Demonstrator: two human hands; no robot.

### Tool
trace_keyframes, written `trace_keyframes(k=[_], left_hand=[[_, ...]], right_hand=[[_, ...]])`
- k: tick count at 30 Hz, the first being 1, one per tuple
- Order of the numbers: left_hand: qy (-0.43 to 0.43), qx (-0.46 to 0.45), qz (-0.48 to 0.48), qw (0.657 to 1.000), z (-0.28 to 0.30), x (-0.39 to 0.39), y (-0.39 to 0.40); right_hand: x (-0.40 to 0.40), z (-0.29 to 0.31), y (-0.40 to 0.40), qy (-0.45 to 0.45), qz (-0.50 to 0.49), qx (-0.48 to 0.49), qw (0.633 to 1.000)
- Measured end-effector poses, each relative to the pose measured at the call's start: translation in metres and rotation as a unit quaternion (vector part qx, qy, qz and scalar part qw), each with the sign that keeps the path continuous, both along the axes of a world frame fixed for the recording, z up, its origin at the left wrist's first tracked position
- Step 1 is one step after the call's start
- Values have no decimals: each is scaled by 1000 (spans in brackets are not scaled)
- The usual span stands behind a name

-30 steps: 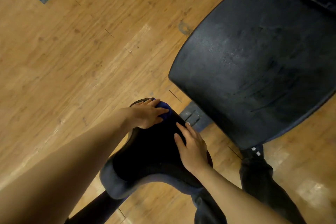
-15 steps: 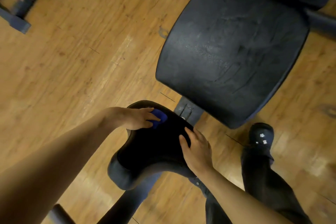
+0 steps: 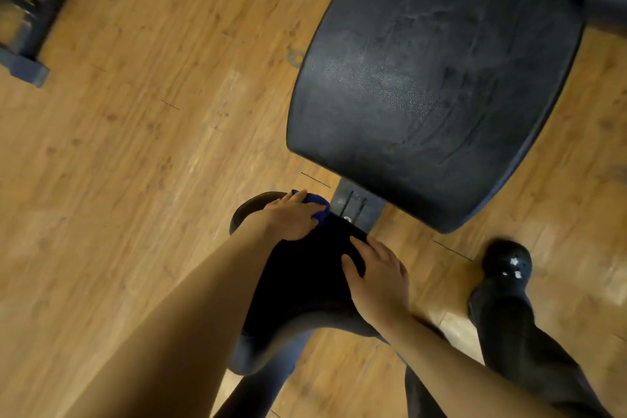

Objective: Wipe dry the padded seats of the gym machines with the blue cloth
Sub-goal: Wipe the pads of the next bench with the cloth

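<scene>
Pressing the blue cloth [image 3: 318,206] farther forward, left hand [image 3: 292,218] reaches the small padded seat's [image 3: 305,278] front edge.

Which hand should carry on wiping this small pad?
Left, probably. The left hand already presses the blue cloth onto the small pad; the right hand lies flat on it with no cloth.

Wooden floor [image 3: 135,180] carries dark machine frame [image 3: 30,10], black shoe [image 3: 507,263].
</scene>
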State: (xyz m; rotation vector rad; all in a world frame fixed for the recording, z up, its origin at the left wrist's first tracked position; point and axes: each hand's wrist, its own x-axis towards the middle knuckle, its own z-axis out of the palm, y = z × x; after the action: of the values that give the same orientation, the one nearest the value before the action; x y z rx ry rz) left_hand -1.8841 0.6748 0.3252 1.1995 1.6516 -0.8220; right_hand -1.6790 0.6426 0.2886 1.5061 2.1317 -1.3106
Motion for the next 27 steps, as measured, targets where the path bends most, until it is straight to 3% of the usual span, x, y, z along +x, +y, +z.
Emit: trace_keyframes(k=[2,6,10,23,27], left_hand=[[-20,-4,45,999,9,-2,-3],[-60,7,-12,998,34,-10,-20],[-98,-56,-29,993,40,-19,-35],[10,24,-15,1000,3,9,-6],[-15,18,-4,1000,9,8,-7]], right_hand=[[0,1,0,5,-3,4,1000],[-1,0,0,10,-10,11,1000],[0,0,-1,14,-18,16,1000],[0,0,0,7,-11,24,1000],[0,1,0,17,-16,25,999]])
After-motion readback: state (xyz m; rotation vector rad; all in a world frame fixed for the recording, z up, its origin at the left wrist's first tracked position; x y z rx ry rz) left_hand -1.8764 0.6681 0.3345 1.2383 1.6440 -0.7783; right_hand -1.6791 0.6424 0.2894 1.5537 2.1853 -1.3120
